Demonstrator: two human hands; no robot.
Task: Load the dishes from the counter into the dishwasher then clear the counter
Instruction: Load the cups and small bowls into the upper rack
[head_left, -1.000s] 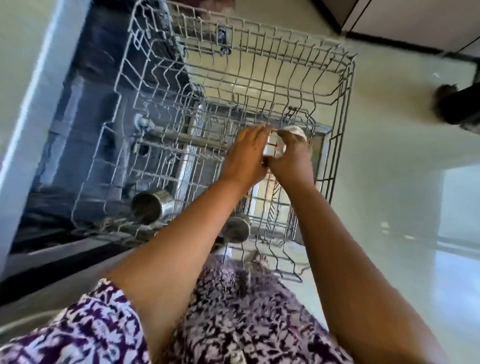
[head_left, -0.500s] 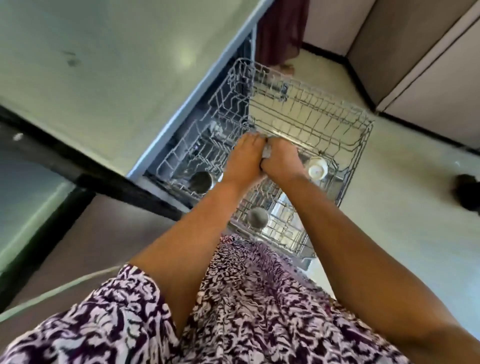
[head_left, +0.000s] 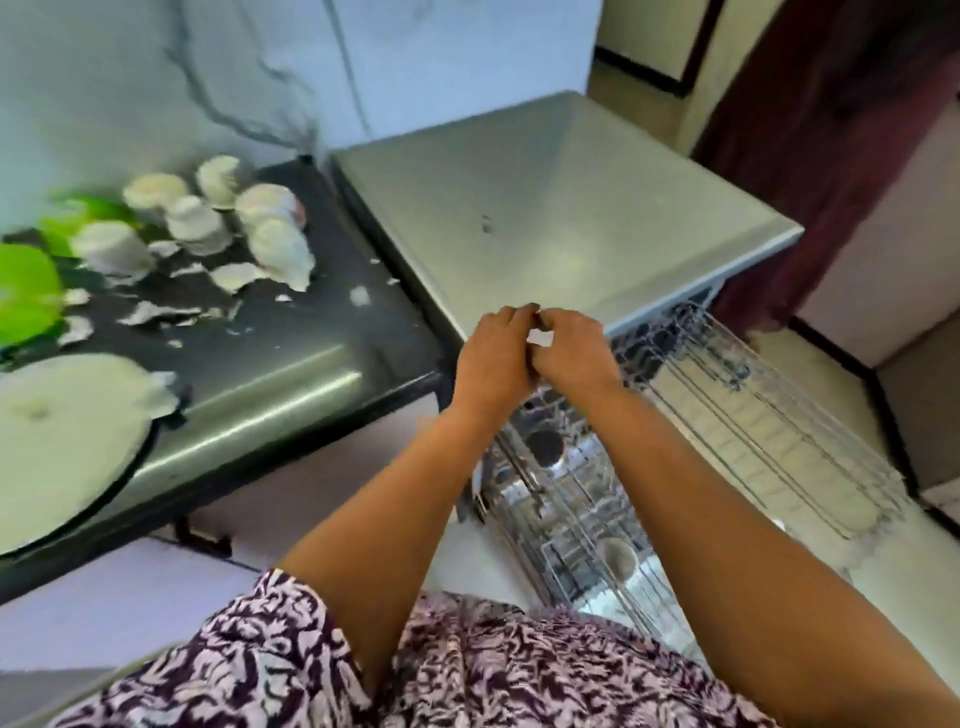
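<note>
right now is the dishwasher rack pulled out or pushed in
Pulled out. The wire rack sticks out well past the front of the dishwasher, over the floor.

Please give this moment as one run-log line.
left hand, right hand: touching each other, over rack | rack: pulled out, metal cups inside | counter: white cups, white plate, green plate

pale marbled wall (head_left: 156, 78), glossy cream floor (head_left: 815, 364) (maroon curtain (head_left: 831, 130) right)
</note>
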